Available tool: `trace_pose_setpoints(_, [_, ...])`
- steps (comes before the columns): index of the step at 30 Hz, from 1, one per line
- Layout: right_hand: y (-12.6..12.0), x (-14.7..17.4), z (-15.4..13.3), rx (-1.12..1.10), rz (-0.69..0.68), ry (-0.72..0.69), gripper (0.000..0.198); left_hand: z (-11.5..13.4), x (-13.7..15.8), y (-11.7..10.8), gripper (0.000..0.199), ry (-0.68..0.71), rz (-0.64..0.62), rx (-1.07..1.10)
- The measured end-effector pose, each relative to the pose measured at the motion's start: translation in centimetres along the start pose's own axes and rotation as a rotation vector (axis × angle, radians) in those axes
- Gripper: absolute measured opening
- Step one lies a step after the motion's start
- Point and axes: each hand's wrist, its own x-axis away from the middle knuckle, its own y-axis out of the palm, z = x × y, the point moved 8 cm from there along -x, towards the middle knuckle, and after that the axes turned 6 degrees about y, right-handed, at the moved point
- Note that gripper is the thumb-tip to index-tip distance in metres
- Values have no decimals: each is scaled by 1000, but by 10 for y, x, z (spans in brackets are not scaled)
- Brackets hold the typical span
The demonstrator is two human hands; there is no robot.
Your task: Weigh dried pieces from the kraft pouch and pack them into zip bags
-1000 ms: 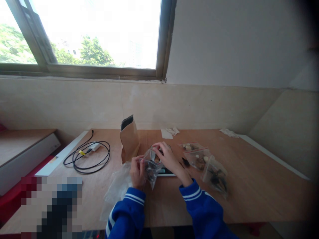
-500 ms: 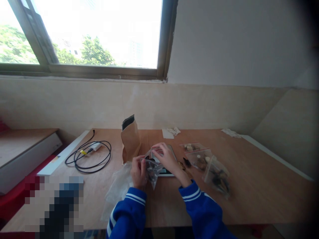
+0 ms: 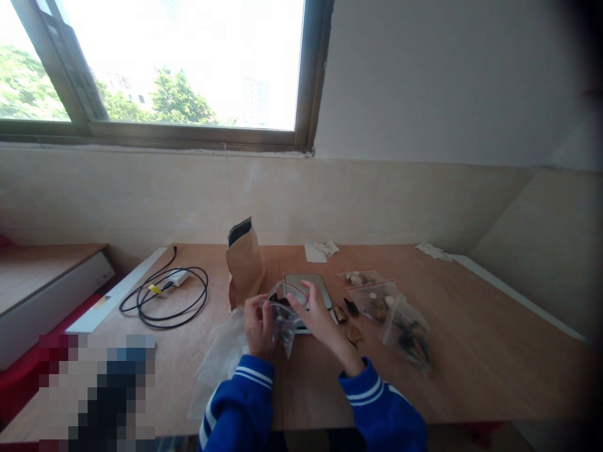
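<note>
My left hand [image 3: 259, 326] is closed on one side of a clear zip bag [image 3: 285, 336] with something dark near its mouth. My right hand [image 3: 316, 314] pinches the bag's opposite top edge, where a thin reddish strip runs, and the mouth looks spread apart between the two hands. Under and behind them lies a flat, pale device like a small scale [image 3: 321, 287], partly covered. Below my left wrist spread empty-looking clear plastic bags [image 3: 219, 348]. Loose brown dried pieces [image 3: 354, 334] and a dark piece [image 3: 351, 307] lie right of my right hand.
A brown paper bag [image 3: 245, 267] stands upright behind my left hand. At right are several filled zip bags [image 3: 411, 339]. A coiled black cable [image 3: 206, 292] with a white adapter [image 3: 179, 276] lies at left. White papers [image 3: 316, 253] sit near the wall.
My right hand has shifted slightly right and down, and the bag's mouth now looks wider. More of the scale-like device and the brown pieces shows. The view has shifted slightly.
</note>
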Motion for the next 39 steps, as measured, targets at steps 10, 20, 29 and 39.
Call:
trace_pose_setpoints(10, [34,40,-49,-143,-365,-176,78,-10,-6,-8,29,114,64,-79])
trace_pose_setpoints(20, [32,38,-46,-233,-342,-158,75,18,-4,-3,37,300,2,-208])
trace_pose_setpoints(29, [13,37,-49,-518,-404,-97,62,-11,-9,4,37,74,-28,37])
trace_pose_setpoints(39, [5,33,1,-411,-210,15,45,-10,-1,-3,27,103,7,29])
